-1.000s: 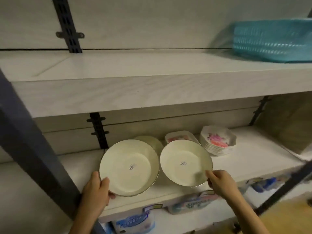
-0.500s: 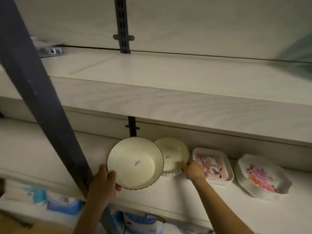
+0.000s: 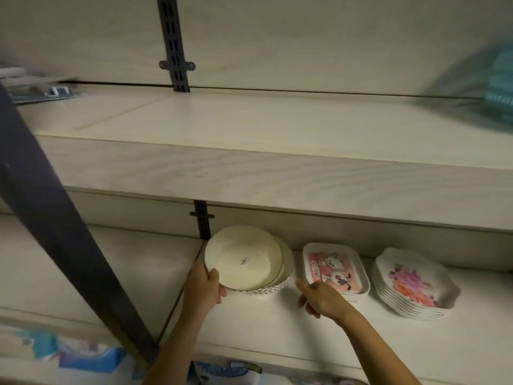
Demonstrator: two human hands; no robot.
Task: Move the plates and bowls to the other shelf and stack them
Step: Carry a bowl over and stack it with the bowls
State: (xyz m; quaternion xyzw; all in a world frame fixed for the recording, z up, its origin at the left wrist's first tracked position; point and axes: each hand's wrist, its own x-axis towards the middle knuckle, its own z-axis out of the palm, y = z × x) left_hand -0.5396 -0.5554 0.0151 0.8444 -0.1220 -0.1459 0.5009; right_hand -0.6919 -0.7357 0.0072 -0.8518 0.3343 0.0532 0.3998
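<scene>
Left hand (image 3: 204,284) closed on cream bowl (image 3: 244,262), tilted over the bowl stack (image 3: 277,284), nearly seated. Right of that stack: right hand (image 3: 319,297), fingers loose, holding nothing, nearer the cartoon tray (image 3: 334,268).

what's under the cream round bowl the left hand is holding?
Under the cream round bowl, held by the left hand, sits a stack of matching cream bowls; only rims and scalloped sides show. Their count and insides are covered.
</scene>
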